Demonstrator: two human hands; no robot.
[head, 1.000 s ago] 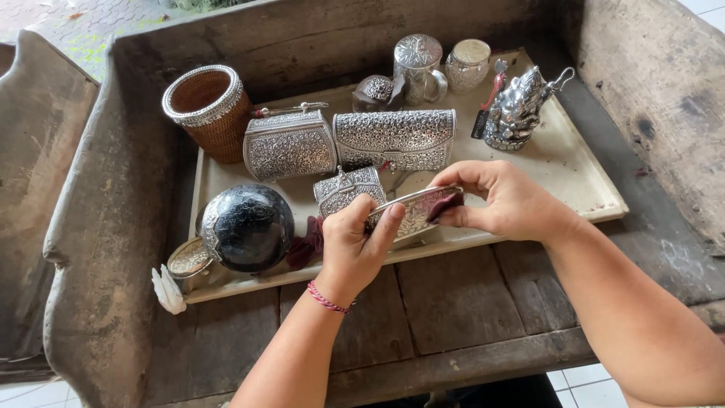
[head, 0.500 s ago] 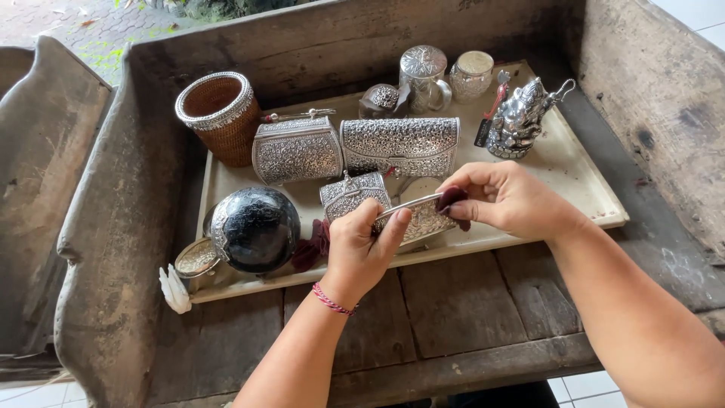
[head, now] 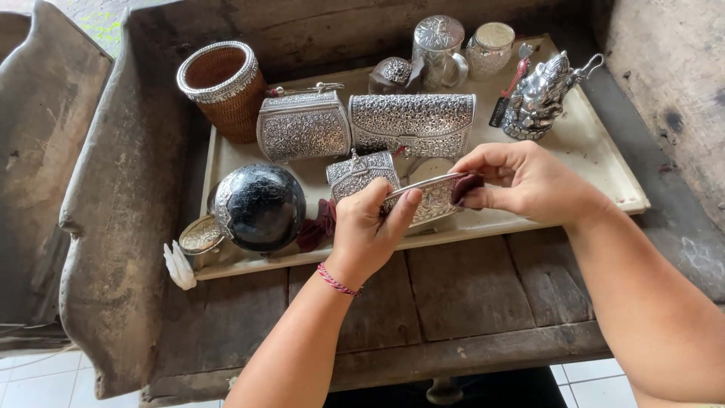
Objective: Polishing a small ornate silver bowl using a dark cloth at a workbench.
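Both hands hold a small embossed silver case (head: 429, 198) above the near edge of a cream tray (head: 604, 177). My left hand (head: 368, 227) grips its left end, thumb on the top rim. At the case's right end my right hand (head: 521, 180) pinches a dark red cloth (head: 467, 185). Just behind the case stands a small silver purse (head: 361, 172). A black sphere with a silver band (head: 258, 205) lies left of my left hand, with more dark red cloth (head: 317, 229) beside it.
On the tray stand two larger silver clutch purses (head: 411, 122), a woven basket with a silver rim (head: 223, 87), a lidded silver mug (head: 438, 49), a jar (head: 491, 47), a silver figurine (head: 540, 94) and a small silver dish (head: 198, 234). The tray rests in a worn wooden trough (head: 121, 211).
The view has shifted slightly. Both hands keep their hold on the silver case, and the right hand's fingers have worked the red cloth along its right end.
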